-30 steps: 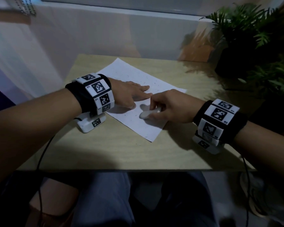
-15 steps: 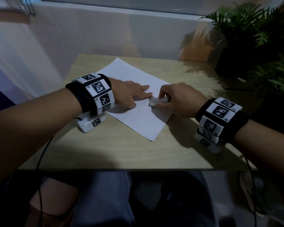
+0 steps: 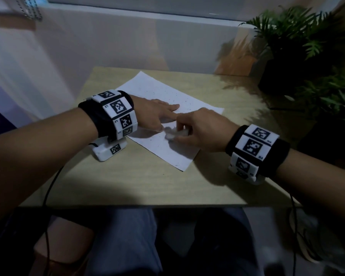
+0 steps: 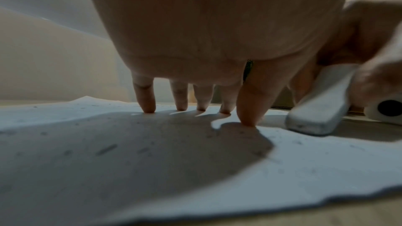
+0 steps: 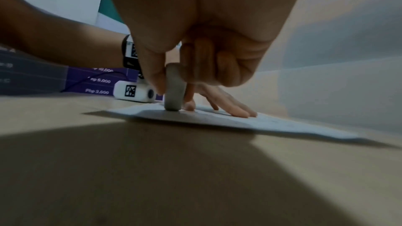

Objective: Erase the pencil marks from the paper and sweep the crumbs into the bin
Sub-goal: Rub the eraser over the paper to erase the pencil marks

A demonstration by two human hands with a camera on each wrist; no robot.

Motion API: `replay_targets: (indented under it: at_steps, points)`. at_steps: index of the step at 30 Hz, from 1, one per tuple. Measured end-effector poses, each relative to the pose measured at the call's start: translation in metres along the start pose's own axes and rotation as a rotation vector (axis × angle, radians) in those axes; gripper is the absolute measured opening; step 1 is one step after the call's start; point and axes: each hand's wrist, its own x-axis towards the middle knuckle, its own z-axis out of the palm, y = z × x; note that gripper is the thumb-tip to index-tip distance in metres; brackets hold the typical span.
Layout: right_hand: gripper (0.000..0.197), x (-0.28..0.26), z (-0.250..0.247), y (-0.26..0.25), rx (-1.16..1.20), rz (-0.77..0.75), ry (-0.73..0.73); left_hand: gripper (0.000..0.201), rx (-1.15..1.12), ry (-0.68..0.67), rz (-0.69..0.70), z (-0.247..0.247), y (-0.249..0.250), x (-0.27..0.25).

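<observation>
White and rubbery, the eraser [image 3: 176, 134] sits pinched on its flat sides in your right hand [image 3: 204, 132], its lower end touching the paper [image 3: 173, 154] toward the sheet's near corner, just beside your left thumb. It will probably flex a little and grab the sheet, so hold it low, close to the working end. The paper is thin and light and lies askew on the pale wooden desk [image 3: 131, 182], its near corner pointing at the desk's front edge. It will likely buckle under a rub unless pinned. Your left hand [image 3: 157, 114] does that, fingers [image 4: 147, 99] spread and straight, tips pressed down. Dark crumbs [image 3: 172, 100] speckle the far half; they are loose and will scatter easily. No bin shows.
</observation>
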Motion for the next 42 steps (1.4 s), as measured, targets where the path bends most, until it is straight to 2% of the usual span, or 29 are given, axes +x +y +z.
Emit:
replay_targets:
  at_steps: [1, 3, 6, 8, 11, 14, 17, 20, 22, 26, 27, 31, 33, 37, 39, 42]
  points:
    - [0.032, -0.001, 0.0, -0.003, 0.034, -0.029, -0.039, 0.073, -0.003, -0.001, 0.007, 0.0, 0.0, 0.0]
    - [0.035, 0.003, -0.003, 0.001, 0.083, 0.028, -0.077, 0.074, 0.009, -0.013, 0.004, -0.001, 0.002, -0.001]
    - [0.04, 0.011, -0.002, 0.014, -0.024, 0.192, 0.022, 0.073, 0.04, -0.008, -0.019, -0.002, 0.004, 0.0]
    - [0.039, 0.01, 0.0, 0.009, -0.081, 0.135, 0.059, 0.072, 0.037, 0.005, -0.009, -0.001, 0.003, 0.001]
    - [0.038, 0.004, -0.002, -0.001, 0.1, -0.02, -0.072, 0.071, 0.02, 0.003, 0.012, 0.0, -0.001, 0.002]
    - [0.043, 0.008, -0.004, 0.013, 0.135, 0.039, -0.052, 0.076, 0.019, -0.023, 0.012, -0.001, -0.003, 0.003]
    - [0.055, 0.011, -0.006, 0.034, 0.081, 0.168, 0.057, 0.092, 0.026, -0.041, 0.001, 0.0, -0.002, 0.002]
    - [0.039, 0.009, -0.005, 0.037, 0.109, 0.177, 0.035, 0.116, 0.055, 0.002, -0.044, 0.007, -0.001, 0.005]
    - [0.037, 0.01, -0.004, 0.039, 0.146, 0.19, 0.009, 0.129, 0.036, 0.013, -0.081, 0.008, -0.003, 0.008]
    - [0.034, 0.014, -0.011, 0.053, 0.088, 0.327, 0.093, 0.144, 0.028, -0.027, -0.11, 0.009, -0.006, 0.009]
    - [0.033, 0.012, -0.013, 0.053, 0.114, 0.299, 0.073, 0.144, 0.023, -0.023, -0.105, 0.01, -0.006, 0.009]
    - [0.035, 0.002, -0.015, 0.032, 0.346, 0.154, -0.184, 0.136, -0.028, -0.009, -0.086, 0.011, -0.008, 0.009]
    - [0.034, 0.005, -0.016, 0.039, 0.327, 0.194, -0.142, 0.135, -0.043, -0.007, -0.071, 0.011, -0.008, 0.009]
    - [0.036, 0.008, -0.018, 0.055, 0.085, 0.316, 0.045, 0.131, -0.043, 0.017, -0.078, 0.012, -0.006, 0.008]
    - [0.028, 0.005, -0.014, 0.046, 0.057, 0.266, 0.057, 0.13, -0.046, 0.019, -0.069, 0.012, -0.006, 0.008]
    - [0.012, 0.001, -0.011, 0.029, 0.205, 0.104, -0.018, 0.132, -0.057, 0.014, -0.034, 0.011, -0.006, 0.01]
